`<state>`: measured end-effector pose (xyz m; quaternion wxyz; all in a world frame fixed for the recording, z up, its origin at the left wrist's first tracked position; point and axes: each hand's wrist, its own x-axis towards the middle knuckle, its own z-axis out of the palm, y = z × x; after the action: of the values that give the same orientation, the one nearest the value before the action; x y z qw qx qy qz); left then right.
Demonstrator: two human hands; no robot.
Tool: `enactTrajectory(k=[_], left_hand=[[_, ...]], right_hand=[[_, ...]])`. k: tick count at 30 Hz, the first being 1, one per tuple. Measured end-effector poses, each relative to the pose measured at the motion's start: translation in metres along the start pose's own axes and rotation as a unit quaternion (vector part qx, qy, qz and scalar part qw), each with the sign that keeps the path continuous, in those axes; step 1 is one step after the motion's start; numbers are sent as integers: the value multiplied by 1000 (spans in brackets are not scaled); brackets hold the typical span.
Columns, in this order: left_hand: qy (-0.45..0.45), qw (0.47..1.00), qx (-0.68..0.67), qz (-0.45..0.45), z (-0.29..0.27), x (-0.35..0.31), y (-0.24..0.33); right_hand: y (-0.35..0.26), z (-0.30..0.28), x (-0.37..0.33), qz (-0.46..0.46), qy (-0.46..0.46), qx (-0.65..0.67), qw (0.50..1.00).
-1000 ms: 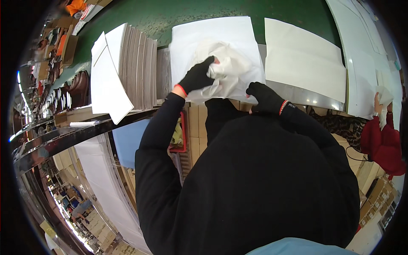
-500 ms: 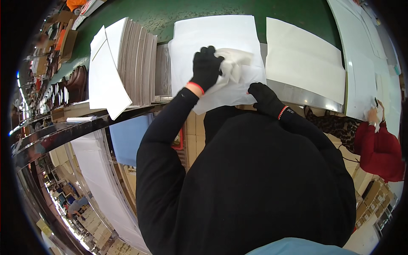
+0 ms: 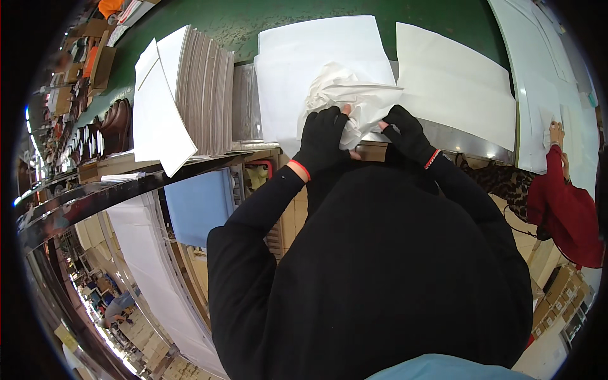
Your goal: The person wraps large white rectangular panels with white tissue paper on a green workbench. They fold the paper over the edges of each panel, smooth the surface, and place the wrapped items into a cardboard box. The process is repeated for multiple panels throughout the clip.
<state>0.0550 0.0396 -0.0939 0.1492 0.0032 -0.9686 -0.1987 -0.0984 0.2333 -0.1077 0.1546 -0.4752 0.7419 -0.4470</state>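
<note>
A crumpled sheet of thin off-white tissue paper (image 3: 339,83) is bunched up between my hands at the near edge of a stack of white paper sheets (image 3: 320,47). My left hand (image 3: 323,136), in a black glove with bare fingertips, is closed on the near left side of the crumpled sheet. My right hand (image 3: 408,134), gloved the same way, pinches its right edge. Part of the bunched sheet hangs over the table's edge between the hands.
To the left stands a thick stack of folded cardboard (image 3: 206,95) with white sheets (image 3: 158,114) leaning on it. A cream paper stack (image 3: 453,82) lies right. Brown shoes (image 3: 114,123) stand far left. A person in red sleeves (image 3: 560,202) works at the right-hand table.
The thin sheet has been bunched into a bigger crumpled mass. My left hand has come down nearer to me; my right hand has risen slightly and moved right.
</note>
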Motion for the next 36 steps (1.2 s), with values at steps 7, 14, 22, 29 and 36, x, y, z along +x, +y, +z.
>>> enactTrajectory(k=[7, 14, 22, 29, 36], left_hand=[[-168, 950, -171, -200, 3, 31, -54], [-167, 929, -303, -133, 39, 34, -117], [59, 997, -27, -30, -1, 17, -28], [-121, 938, -281, -161, 11, 20, -86], [-36, 973, 43, -222, 15, 44, -94]], right_hand=[[-15, -19, 35, -52, 144, -88, 984], [-32, 36, 42, -184, -99, -188, 960], [29, 53, 54, -126, -123, -211, 962], [33, 46, 85, -88, -124, -190, 970], [35, 60, 146, 84, -117, -217, 965]])
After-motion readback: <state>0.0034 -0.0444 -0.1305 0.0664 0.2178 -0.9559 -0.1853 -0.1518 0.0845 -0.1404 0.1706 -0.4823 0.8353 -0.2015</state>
